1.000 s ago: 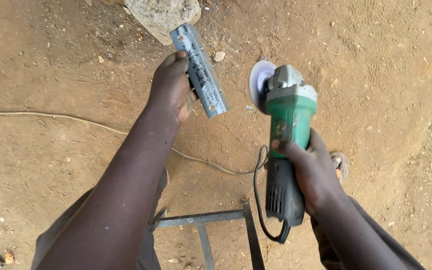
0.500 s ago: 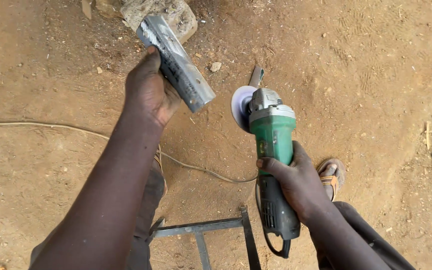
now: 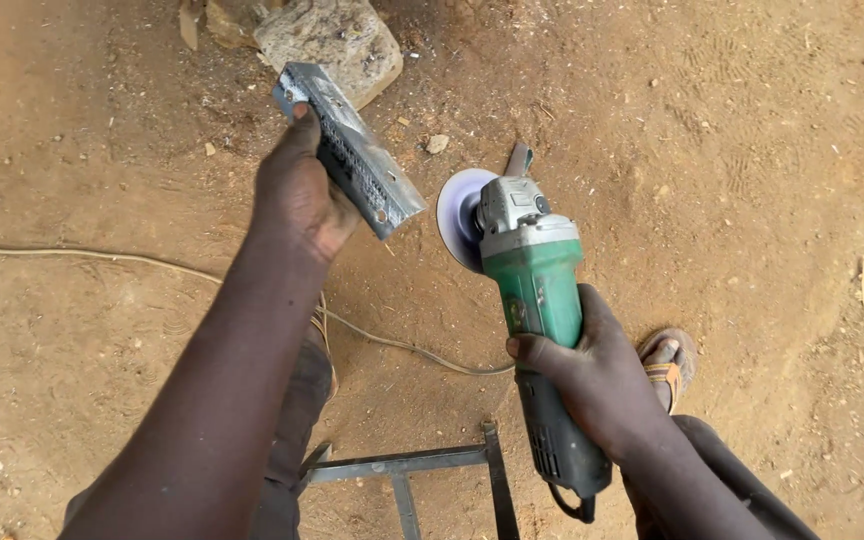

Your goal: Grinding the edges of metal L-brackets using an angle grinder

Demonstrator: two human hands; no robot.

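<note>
The short angle-iron piece (image 3: 352, 150) is up in the air, tilted, above the dirt ground (image 3: 712, 130) and just in front of a grey rock (image 3: 337, 40). The left hand (image 3: 297, 195) has its fingers clamped around the bar's near end. Just beside it, close but apart, sits the pale disc (image 3: 455, 215) of the green angle grinder (image 3: 537, 300), the right hand (image 3: 597, 375) wrapped tight on its body. Below lies a thin cable (image 3: 392, 340), then a steel frame (image 3: 422, 465) and a sandalled foot (image 3: 670, 362).
</note>
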